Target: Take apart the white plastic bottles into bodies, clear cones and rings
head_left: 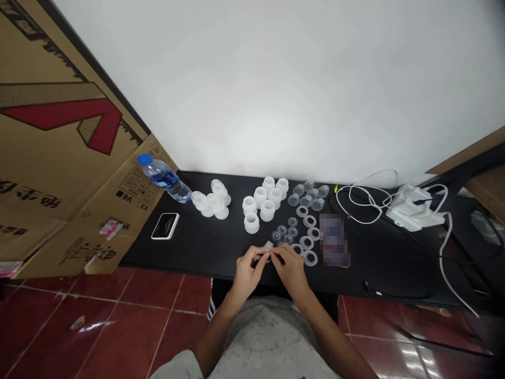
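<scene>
My left hand (248,269) pinches a small translucent plastic part (268,246) over the table's front half. The fingertips of my right hand (291,267) are closed against the lower side of that part; what exactly lies between them is mostly hidden. Just behind my right hand lie several small clear round valve-like pieces (292,221). Translucent rings (310,258) are spread to the right of them. Farther back are clear caps with tabs (305,200). White cup-shaped plastic pieces (251,222) stand in a cluster behind my left hand.
Assembled-looking white pieces with lids (215,202) stand at the left, near a water bottle (165,178) and a white boxy device (165,226). A blurred rectangular item (334,239) lies to the right. Beyond it are white cables and a power strip (410,210). Cardboard (79,158) borders the left side.
</scene>
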`<state>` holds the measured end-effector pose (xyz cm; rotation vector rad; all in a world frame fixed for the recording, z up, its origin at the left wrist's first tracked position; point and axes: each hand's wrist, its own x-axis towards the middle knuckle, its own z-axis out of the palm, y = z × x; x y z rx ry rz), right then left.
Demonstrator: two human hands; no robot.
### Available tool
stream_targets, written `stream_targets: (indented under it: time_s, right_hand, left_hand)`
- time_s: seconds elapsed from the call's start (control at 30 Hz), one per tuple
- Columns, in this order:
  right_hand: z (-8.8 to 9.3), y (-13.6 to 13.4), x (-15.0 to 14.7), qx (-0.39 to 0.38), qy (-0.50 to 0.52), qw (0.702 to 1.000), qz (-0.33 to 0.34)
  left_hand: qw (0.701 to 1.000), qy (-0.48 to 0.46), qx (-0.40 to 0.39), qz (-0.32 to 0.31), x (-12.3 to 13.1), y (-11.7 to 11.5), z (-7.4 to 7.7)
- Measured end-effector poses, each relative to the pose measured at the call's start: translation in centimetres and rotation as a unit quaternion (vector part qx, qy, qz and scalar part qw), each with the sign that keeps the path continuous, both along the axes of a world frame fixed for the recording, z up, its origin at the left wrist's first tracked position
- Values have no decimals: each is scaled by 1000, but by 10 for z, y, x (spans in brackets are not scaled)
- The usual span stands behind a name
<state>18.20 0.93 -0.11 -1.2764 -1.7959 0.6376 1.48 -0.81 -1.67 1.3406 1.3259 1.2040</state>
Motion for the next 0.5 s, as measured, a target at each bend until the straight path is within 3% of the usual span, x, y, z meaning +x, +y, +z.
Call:
stream_targets:
  time_s: [0.17,0.37,0.5]
  right_hand:
    - [-12,-6,-5,-3,69,994,-82]
    - [-12,-3,-12,55,105,991,-69]
    - [-6,-3,-11,42,97,994,-25]
  left_hand:
    - [999,-35,-16,27,3,2,-2]
    - [1000,-28,1,-7,1,0,-2]
    - [993,-112,4,37,5,2,-5]
